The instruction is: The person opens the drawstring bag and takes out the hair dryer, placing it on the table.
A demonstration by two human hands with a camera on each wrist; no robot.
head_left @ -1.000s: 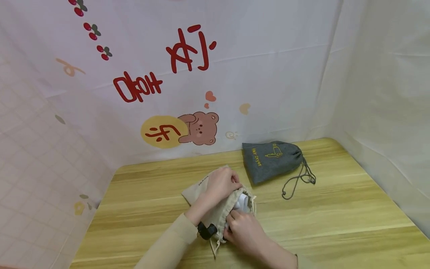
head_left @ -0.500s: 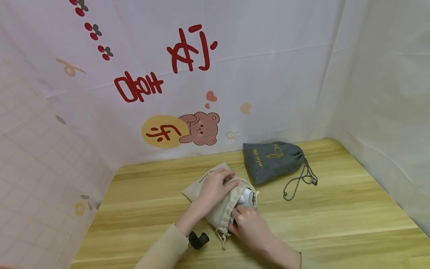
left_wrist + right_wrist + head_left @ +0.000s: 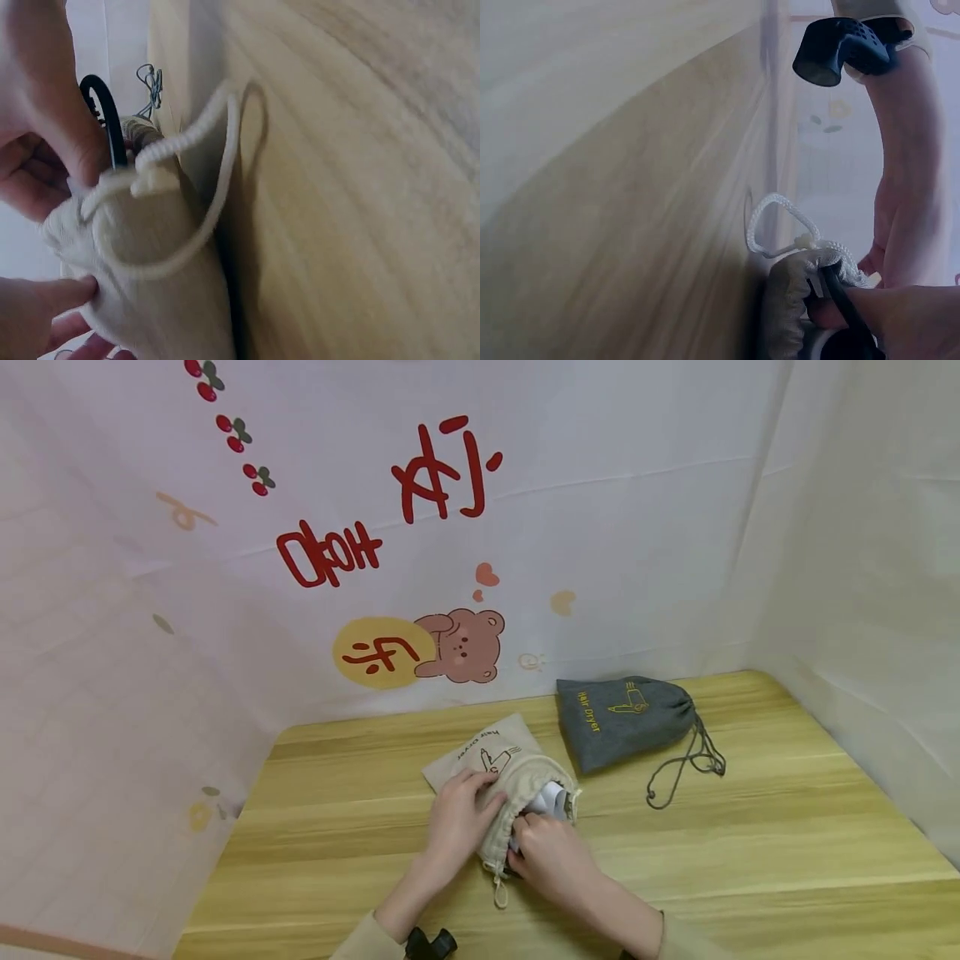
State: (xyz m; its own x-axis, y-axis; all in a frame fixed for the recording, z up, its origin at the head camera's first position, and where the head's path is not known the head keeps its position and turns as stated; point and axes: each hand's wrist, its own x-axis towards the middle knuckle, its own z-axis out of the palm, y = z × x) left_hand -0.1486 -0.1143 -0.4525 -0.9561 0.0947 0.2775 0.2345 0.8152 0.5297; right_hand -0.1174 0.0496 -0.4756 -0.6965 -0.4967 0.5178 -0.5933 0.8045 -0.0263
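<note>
A beige drawstring bag, printed with a hair dryer and lettering, lies on the table with its gathered mouth toward the right and front. My left hand holds the bag's cloth just behind the mouth, thumb pressing into it. My right hand reaches into the mouth and grips the hair dryer there, its fingertips partly hidden. The white body of the hair dryer shows in the opening, beside a curved black strip. A pale cord loop hangs from the bag's edge.
A grey hair dryer bag lies at the back, right of the beige one, its cords trailing forward. The wood-grain table meets printed cloth walls at the back and sides. A black device is worn on the left wrist.
My left hand has slid back toward the left and front along the bag, uncovering its print. The bag has turned slightly. My right hand stays in the mouth; the view has shifted a little.
</note>
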